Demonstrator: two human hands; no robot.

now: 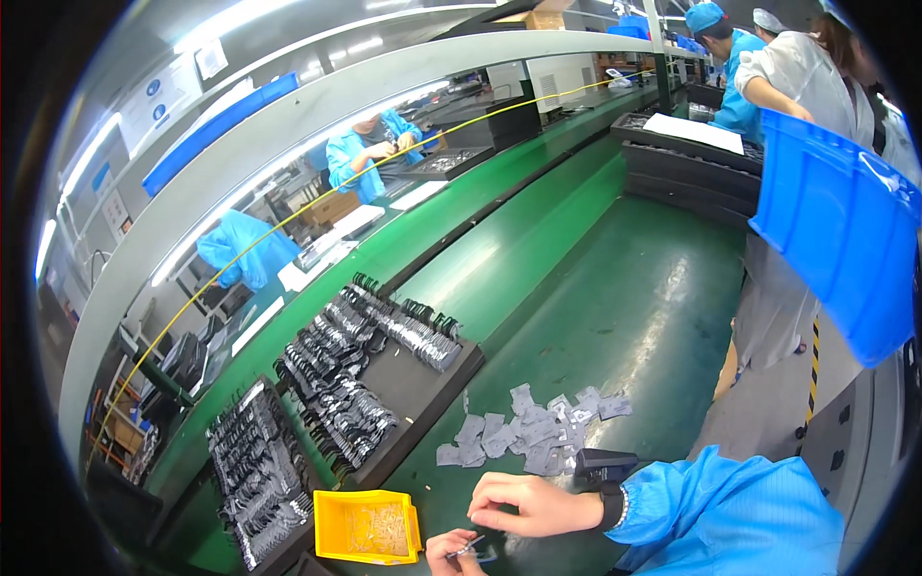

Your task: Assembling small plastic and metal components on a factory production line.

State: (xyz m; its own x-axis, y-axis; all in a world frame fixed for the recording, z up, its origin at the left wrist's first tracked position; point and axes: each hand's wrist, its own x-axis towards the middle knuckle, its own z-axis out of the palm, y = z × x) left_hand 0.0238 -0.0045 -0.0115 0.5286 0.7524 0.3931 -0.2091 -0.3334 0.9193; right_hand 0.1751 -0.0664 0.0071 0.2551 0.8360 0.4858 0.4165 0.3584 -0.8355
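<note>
My left hand [446, 552], at the lower edge, is closed on a small dark flat piece [469, 544]; its details are too small to tell. Just above it and to the right, my right hand [528, 504] has its fingers bent and pressed together, and whatever is in them is hidden. A yellow bin [328, 528] holding small pale slivers stands left of both hands. Beyond my right hand, several flat grey pieces [497, 440] lie in a loose heap. Next to them is a black block-shaped object [605, 465].
Two black trays with rows of dark metallic parts [341, 418] [252, 470] sit at the left. Farther right, stacked black trays [687, 173] stand on the green bench [615, 278]. A person carries a blue crate [836, 226] beside it. Co-workers sit across the line.
</note>
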